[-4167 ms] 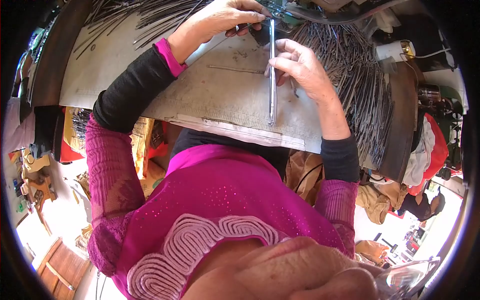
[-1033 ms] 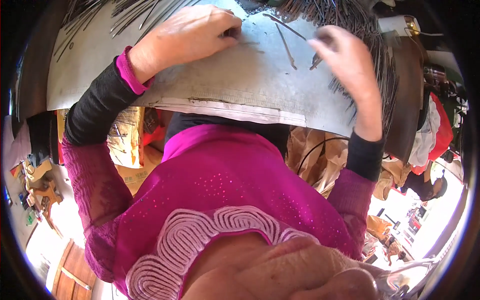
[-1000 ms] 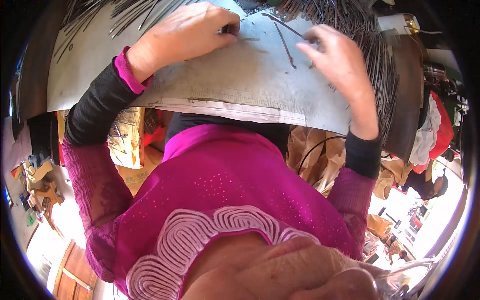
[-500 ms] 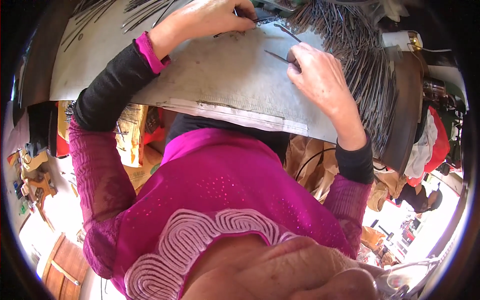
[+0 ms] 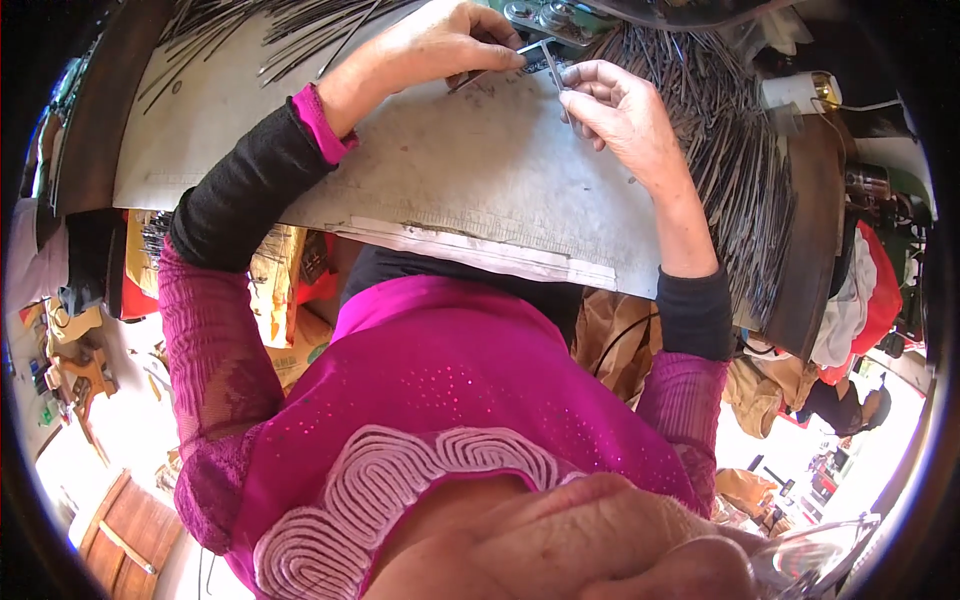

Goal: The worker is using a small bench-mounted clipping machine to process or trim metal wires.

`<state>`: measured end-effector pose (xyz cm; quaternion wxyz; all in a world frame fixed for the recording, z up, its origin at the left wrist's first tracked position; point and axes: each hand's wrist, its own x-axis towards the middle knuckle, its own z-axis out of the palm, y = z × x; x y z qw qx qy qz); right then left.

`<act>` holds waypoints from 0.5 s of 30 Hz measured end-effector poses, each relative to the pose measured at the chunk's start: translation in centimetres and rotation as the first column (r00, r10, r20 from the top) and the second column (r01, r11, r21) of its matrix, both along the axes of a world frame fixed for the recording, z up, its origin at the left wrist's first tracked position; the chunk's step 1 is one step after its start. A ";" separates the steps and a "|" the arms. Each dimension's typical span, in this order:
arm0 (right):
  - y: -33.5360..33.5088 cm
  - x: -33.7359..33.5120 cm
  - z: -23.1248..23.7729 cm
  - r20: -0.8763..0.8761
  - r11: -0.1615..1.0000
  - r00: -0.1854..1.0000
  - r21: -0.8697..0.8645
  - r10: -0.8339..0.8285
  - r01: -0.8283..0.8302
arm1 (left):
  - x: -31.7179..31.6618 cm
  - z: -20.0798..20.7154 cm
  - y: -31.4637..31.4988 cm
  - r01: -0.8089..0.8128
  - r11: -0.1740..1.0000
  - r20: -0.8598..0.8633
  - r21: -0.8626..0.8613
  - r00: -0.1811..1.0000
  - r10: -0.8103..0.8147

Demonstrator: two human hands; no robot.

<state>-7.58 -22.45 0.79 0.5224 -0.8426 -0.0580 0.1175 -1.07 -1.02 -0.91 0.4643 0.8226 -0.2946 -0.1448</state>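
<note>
- Head view, work surface: I see a grey sheet-covered bench top (image 5: 470, 190) running across the upper part of the picture, its near edge bound with a pale strip.
- Head view, left hand: my left hand (image 5: 445, 45) rests on the far part of the bench top. Its fingertips are pinched narrow on the left end of a thin metal rod (image 5: 495, 70) that lies flat on the grey surface.
- Head view, right hand: my right hand (image 5: 620, 115) sits just right of the left hand. Thumb and forefinger are closed tight on a second thin rod (image 5: 550, 65), which stands nearly upright from the fingers.
- Head view, position of the rods: the 2 rods meet near the top centre of the picture, between the 2 hands. I cannot tell whether they touch.
- Head view, stock: a dense heap of dark thin rods (image 5: 730, 170) lies to the right of the right hand, spread along the bench top's right edge. A second scatter of rods (image 5: 260, 30) lies at the far left of the bench top.
- Head view, surroundings: a white spool-shaped item (image 5: 795, 92) stands beyond the right heap. A metal fixture (image 5: 545, 15) sits at the far edge, just above the hands.
- Head view, clothing: both forearms wear black sleeves under a magenta top.
</note>
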 end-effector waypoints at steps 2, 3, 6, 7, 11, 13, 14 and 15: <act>-0.1 0.0 -0.1 -0.003 1.000 1.000 0.001 -0.010 0.010 | 0.4 -0.3 0.1 -0.003 1.000 -0.025 -0.008 1.000 0.003; -0.1 0.0 -0.1 -0.003 1.000 1.000 0.001 -0.009 0.009 | 0.5 -0.4 0.2 -0.007 1.000 -0.054 -0.015 0.999 0.007; -0.1 0.1 -0.1 -0.003 1.000 1.000 -0.017 -0.020 0.020 | 0.4 -0.6 0.1 -0.028 0.999 0.030 -0.022 0.999 0.028; -0.1 0.2 -0.1 -0.002 1.000 1.000 -0.001 -0.014 0.014 | 0.4 -0.6 0.1 -0.027 0.999 0.031 -0.023 0.999 0.027; -0.6 0.5 -0.6 -0.022 0.995 1.000 0.095 0.008 -0.005 | 0.4 -0.2 0.0 -0.021 0.999 -0.026 -0.046 0.999 0.019; -0.5 0.4 -0.5 -0.028 0.992 1.000 0.129 0.006 -0.002 | 0.5 -0.1 0.1 -0.026 0.999 -0.046 -0.026 0.999 0.025; -0.5 0.5 -0.4 -0.035 0.987 0.999 0.162 0.005 0.001 | 0.7 -0.3 0.1 -0.019 0.999 -0.040 -0.028 0.999 0.018; -0.4 0.5 -0.4 -0.032 0.987 0.999 0.161 0.005 0.000 | 0.7 -0.1 0.1 -0.013 0.999 -0.035 -0.029 0.999 0.012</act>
